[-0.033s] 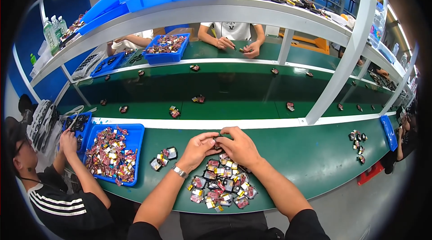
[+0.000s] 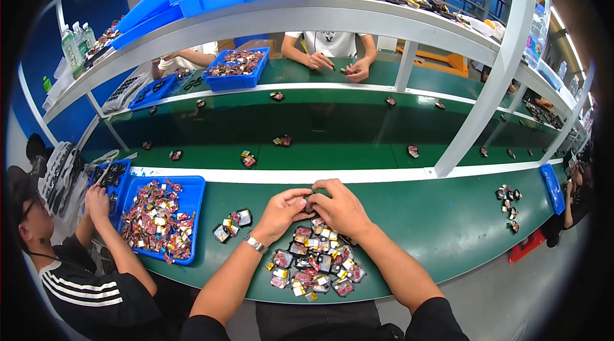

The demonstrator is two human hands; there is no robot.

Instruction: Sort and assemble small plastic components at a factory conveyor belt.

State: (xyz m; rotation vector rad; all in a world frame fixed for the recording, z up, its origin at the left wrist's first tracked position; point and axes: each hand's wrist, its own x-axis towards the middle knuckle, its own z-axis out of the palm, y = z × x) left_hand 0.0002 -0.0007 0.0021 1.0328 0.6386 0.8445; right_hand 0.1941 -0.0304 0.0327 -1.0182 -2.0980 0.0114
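Observation:
Close together over the far end of a pile, my left hand (image 2: 285, 214) and my right hand (image 2: 343, 210) pinch a small dark casing (image 2: 309, 204) between their fingertips. Most of that casing is covered by the fingers. Below them on the green bench lies the pile of small electronic units (image 2: 314, 261), black-edged casings with red circuit boards and silver and yellow parts. A few similar units (image 2: 233, 224) lie left of my left wrist, which wears a metal-banded watch (image 2: 256, 243).
To the left stands a blue bin (image 2: 201, 203) heaped with red boards, beside a co-worker (image 2: 83, 264). Several units (image 2: 509, 200) lie on the right of the bench. Past a white rail, scattered units (image 2: 248, 159) lie on the green belt. A white post (image 2: 489, 72) supports the overhead shelf.

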